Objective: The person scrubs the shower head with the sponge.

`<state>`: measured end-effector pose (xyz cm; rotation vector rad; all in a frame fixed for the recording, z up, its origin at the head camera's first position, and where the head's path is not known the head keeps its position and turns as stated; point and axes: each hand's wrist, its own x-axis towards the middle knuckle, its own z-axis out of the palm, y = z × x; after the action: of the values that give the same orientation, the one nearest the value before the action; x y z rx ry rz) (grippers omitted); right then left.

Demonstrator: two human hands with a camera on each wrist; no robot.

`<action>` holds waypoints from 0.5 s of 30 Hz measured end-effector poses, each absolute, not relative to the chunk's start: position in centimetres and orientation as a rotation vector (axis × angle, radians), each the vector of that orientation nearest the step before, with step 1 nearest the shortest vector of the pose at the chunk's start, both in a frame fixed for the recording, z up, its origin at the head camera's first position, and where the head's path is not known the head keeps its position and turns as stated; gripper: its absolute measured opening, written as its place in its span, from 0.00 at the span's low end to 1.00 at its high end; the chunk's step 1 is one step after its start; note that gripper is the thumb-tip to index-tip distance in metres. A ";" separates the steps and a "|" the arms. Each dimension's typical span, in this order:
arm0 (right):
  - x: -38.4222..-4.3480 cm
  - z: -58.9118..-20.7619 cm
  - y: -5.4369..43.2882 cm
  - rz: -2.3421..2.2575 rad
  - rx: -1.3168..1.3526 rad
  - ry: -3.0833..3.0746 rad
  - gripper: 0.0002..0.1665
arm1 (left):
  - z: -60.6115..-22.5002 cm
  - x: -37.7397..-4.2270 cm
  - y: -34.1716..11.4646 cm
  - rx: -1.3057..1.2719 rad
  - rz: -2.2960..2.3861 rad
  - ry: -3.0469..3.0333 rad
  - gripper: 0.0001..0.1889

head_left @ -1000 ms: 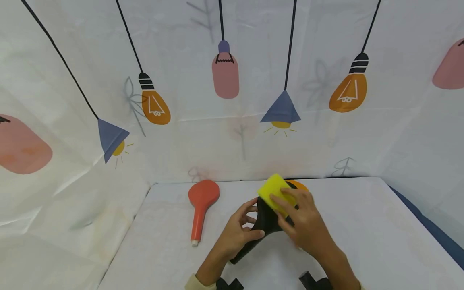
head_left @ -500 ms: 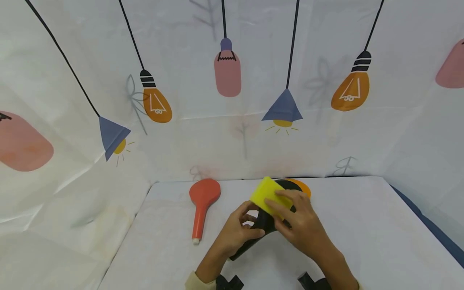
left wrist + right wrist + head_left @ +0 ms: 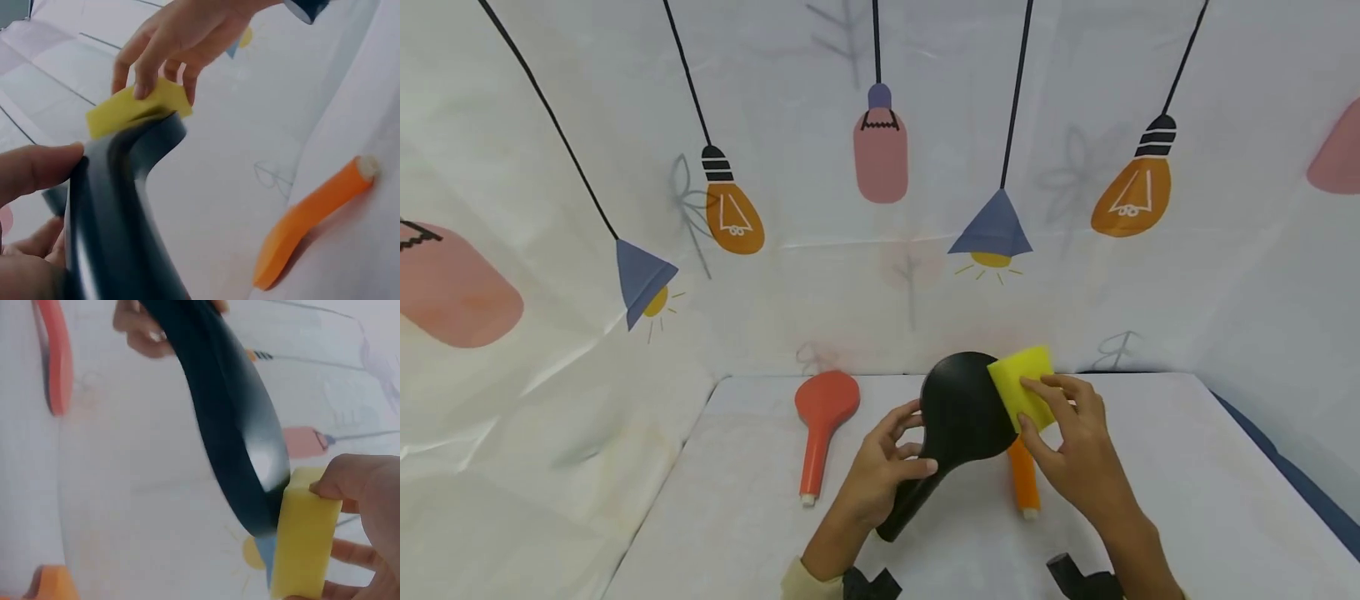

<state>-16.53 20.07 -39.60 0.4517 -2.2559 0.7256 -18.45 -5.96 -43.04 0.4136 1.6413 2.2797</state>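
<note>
A black shower head, smooth and round with a handle, is held up over the table. My left hand grips it where the handle meets the head, thumb on the near side. In my right hand a yellow sponge is pinched between fingers and thumb. The sponge lies at the right rim of the black head; in the right wrist view the sponge meets that edge. An orange shower head lies behind, its head hidden by the black one.
A red shower head with a whitish end lies on the left of the white table. Behind stands a white sheet printed with lamps and bulbs. Black wrist mounts show at the bottom.
The sponge and right hand have moved right, from across the black head to its right edge. The black head has turned to show its round face, and the orange handle has come into view.
</note>
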 end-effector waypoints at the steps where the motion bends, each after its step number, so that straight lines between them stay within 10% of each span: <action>1: -16.4 -39.6 19.8 0.706 0.457 -2.259 0.33 | -43.0 -18.5 -5.9 0.399 2.318 1.598 0.40; 15: -13.6 -40.7 12.9 0.526 0.823 -2.212 0.33 | -42.6 -18.3 -6.7 0.202 2.627 1.291 0.37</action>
<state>-13.63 12.93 -40.65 0.8226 -2.2124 0.5257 -18.29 -6.72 -42.56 0.2023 1.2913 2.6267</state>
